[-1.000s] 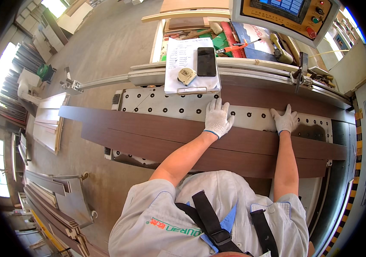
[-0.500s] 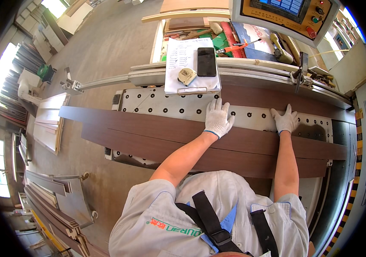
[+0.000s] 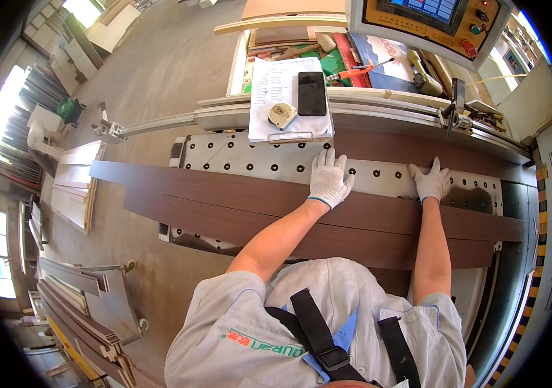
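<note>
So, both hands are palm down and well apart, over the bare strip of studded metal table between far and near boards. Left hand: fingers straight, slightly parted, clamped on nothing, tips by the left end of the far brown board. Right hand: fingers and thumb splayed, gripping nothing either, tips at that board's near edge. We read the wide spacing as sharing pressure along the edge so it can't twist; can't tell how hard they press.

Far board lies flat, just beside the metal rail, which probably gives it a straight reference. Near brown boards lie side by side under our wrists, left ends overhanging the table; likely parked there for easy reach.

Clipboard sits up by the rail with papers, tape measure and phone on top. Presumably we keep it there to read, clear of our palms.
</note>
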Demonstrator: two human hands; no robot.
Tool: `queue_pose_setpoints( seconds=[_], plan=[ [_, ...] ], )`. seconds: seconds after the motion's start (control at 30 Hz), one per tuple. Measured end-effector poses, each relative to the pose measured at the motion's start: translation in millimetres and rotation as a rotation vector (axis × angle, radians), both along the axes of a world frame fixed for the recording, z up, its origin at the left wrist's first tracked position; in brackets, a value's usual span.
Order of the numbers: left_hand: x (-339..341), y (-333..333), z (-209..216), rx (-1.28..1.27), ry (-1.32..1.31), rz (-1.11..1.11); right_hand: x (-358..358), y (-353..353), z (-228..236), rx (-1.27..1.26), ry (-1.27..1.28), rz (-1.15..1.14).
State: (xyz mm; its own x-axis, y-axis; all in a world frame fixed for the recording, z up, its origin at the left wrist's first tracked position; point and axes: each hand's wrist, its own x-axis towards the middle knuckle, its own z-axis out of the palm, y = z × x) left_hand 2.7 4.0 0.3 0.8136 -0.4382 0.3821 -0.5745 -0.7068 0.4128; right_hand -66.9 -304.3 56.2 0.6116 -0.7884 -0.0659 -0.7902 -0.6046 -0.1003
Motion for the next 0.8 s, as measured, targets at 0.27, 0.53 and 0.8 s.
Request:
queue_pose_setpoints(
  seconds=[0.27, 0.53, 0.8],
  plan=[
    [0.0, -0.4, -0.4, 0.008, 0.006, 0.0, -1.3, -1.5, -4.8, -0.012, -0.052, 0.004],
    [0.2, 0.1, 0.1, 0.008, 0.008, -0.002, -0.8, -0.5, -2.9, -0.002, -0.04, 0.001],
    [-0.1, -0.3, 1.1, 0.008, 0.002, 0.002, 0.2, 2.7, 2.8, 0.014, -0.014, -0.016]
  ],
)
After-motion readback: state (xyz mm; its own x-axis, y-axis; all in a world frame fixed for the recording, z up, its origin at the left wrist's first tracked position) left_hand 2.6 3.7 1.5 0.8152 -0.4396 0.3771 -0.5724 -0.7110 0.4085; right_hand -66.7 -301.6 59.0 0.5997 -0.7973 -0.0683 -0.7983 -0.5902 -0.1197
